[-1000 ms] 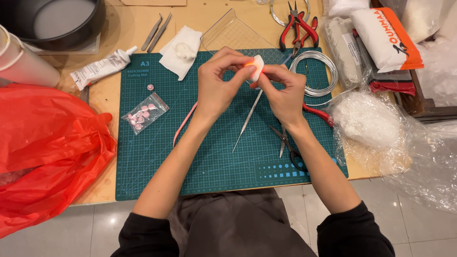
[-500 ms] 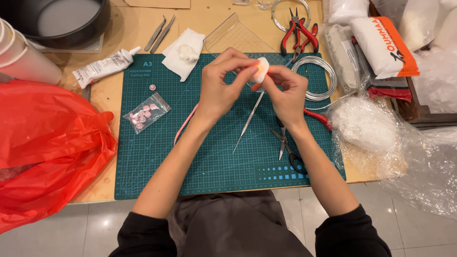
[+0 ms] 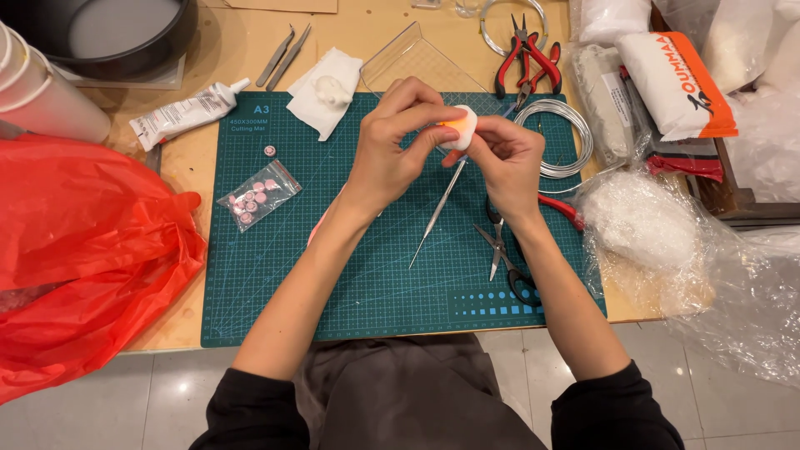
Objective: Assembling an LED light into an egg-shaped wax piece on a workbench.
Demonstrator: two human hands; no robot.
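Cutting mat (image 3: pixel 333 275): green, centre of frame.
Left hand (image 3: pixel 392 146): upper centre, fingertips pinched on the white lump.
Right hand (image 3: pixel 508 162): beside it, fingers closed on the lump's right side.
Needle tool (image 3: pixel 437 208): long axis diagonal, tip pointing lower left.
White lump (image 3: pixel 462 127): small, orange-tinged, between both hands' fingertips, above the mat.

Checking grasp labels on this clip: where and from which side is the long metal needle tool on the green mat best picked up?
Probably at its thicker upper shaft, just below the hands. The needle tool lies flat and slanted on the cutting mat, its fine point toward the person. Pinching across the shaft from above, right hand side, avoids the point, though the scissors lie close there.
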